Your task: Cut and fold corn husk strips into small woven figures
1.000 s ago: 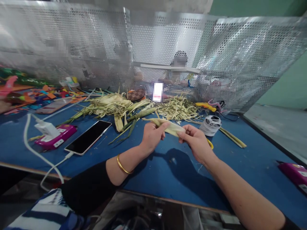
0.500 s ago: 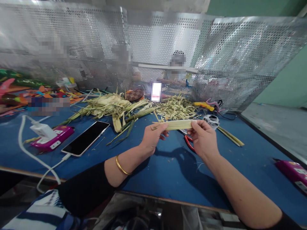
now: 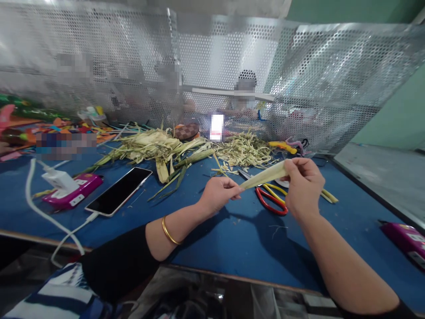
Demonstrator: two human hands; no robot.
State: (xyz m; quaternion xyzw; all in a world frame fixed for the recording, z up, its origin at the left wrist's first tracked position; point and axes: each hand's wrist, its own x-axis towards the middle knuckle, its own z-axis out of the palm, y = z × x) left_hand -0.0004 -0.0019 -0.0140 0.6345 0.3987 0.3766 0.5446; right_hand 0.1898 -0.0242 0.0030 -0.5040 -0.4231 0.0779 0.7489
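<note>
A pale green corn husk strip [image 3: 265, 175] stretches between my two hands above the blue table. My left hand [image 3: 219, 194] pinches its narrow, lower end. At the broader, upper end, my right hand [image 3: 303, 186] is closed on it between thumb and fingers. Just below the strip lie scissors [image 3: 271, 206] with red and yellow handles, their blades partly hidden behind it. A heap of whole husks [image 3: 149, 148] rests beyond my left hand, and a pile of thin shredded husk pieces [image 3: 245, 149] is behind the strip.
A phone [image 3: 119, 191] with a charging cable and a purple power strip [image 3: 83, 190] occupy the left side. Another purple power strip [image 3: 407, 241] sits at the right edge. A perforated metal screen [image 3: 226, 57] closes off the back. Colourful scraps [image 3: 63, 128] lie far left.
My right hand has moved right and slightly up; my left hand has come slightly down and to the right. The husk strip now slants, and more of the scissors shows.
</note>
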